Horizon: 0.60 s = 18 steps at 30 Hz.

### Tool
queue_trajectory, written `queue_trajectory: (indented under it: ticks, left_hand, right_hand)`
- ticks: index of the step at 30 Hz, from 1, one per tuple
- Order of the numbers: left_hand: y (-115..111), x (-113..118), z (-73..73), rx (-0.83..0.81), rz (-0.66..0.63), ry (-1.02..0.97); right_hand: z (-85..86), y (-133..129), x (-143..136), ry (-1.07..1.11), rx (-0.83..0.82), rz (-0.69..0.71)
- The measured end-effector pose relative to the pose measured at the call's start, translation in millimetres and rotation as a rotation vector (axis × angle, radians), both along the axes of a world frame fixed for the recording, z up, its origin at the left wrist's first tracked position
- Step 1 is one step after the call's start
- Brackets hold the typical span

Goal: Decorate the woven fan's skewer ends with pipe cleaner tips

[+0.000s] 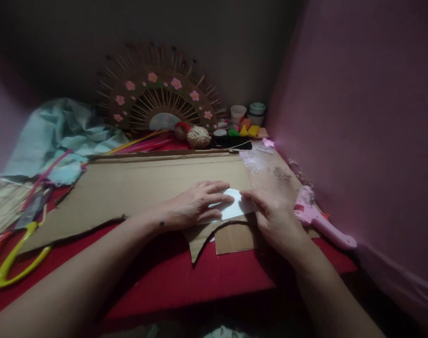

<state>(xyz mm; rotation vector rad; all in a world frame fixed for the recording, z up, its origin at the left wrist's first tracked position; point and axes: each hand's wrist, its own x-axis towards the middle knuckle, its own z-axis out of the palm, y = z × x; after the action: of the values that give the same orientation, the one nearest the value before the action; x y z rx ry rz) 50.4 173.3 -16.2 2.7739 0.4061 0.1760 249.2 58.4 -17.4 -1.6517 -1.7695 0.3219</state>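
Note:
A large cut sheet of cardboard point(143, 185) lies on the red table. On its right part rests a white piece of paper point(231, 211). My left hand point(203, 202) lies flat over the paper's left side, fingers spread and holding nothing. At the paper's upper right edge, my right hand point(270, 211) has its fingers closed in a pinch; what is between the fingertips is too small to make out. A smaller brown cardboard piece point(235, 238) sits just below the sheet, near my right hand.
Scissors with yellow handles point(10, 263) lie at the left. A pink glue gun point(323, 223) is at the right. Behind stand a decorated stick fan point(164, 89), a twine ball point(199, 137), colourful clay packs point(251, 130) and a cup point(238, 112).

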Motion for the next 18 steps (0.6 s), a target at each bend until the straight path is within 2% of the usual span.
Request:
queue_trajectory:
  ticks: [6, 11, 14, 18]
  left_hand:
    - [-0.3, 0.3, -1.6, 0.032, -0.001, -0.004]
    - [0.8, 0.7, -1.7, 0.041, -0.018, -0.024]
    - [0.7, 1.0, 0.0, 0.042, -0.009, -0.017]
    - [0.6, 0.6, 1.0, 0.037, -0.006, -0.003]
  right_hand:
    - [7.4, -0.4, 6.5, 0.16, 0.044, -0.025]
    - [35.4, -0.9, 16.5, 0.416, 0.097, -0.007]
    - [49.1, 4.1, 19.5, 0.404, 0.102, 0.04]
    - [49.3, 13.6, 20.4, 0.243, 0.007, 0.109]
